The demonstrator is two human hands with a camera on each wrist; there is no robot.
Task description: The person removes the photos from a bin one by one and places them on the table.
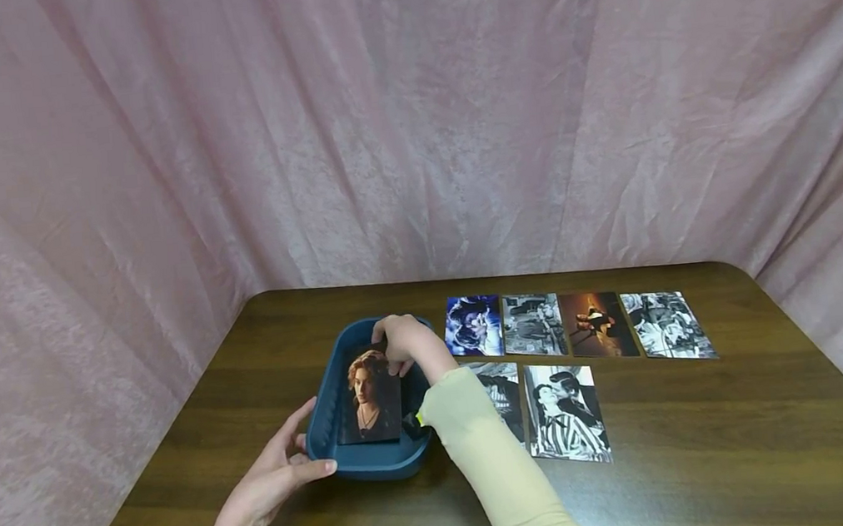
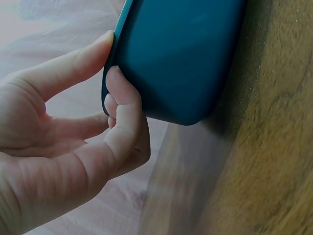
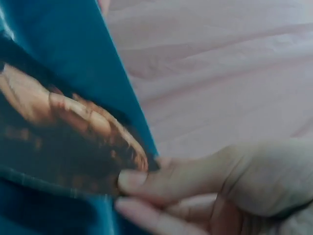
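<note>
While the left hand (image 1: pixel 275 476) rests against the near left corner of the blue tray (image 1: pixel 326 405), the right hand (image 1: pixel 398 342) reaches into it from the far side and pinches the top edge of the portrait photo (image 1: pixel 368 395). The tray sits on the brown table (image 1: pixel 709 455), left of centre in the head view. The photo, which shows a woman with reddish hair, lies inside the tray with its top edge raised a little under the fingers.

In the left wrist view the left hand's fingers (image 2: pixel 122 112) touch the tray's outer wall (image 2: pixel 181 54), the thumb laid along the rim and the other fingers loosely bent against the side; they steady it rather than wrap round it.

In the right wrist view, which is blurred, the right hand's fingertips (image 3: pixel 142 181) close on the edge of the photo (image 3: pixel 63 132) against the tray's inner wall (image 3: pixel 63 44).

A pale yellow sleeve (image 1: pixel 491 457) covers the right forearm. To the right of the tray, six more photos lie flat on the table: four in a row (image 1: pixel 578 326) toward the far edge, and two (image 1: pixel 562 411) just below them, one partly hidden by the sleeve. A pink curtain (image 1: pixel 408 114) fills the upper part of the frame behind the table.
</note>
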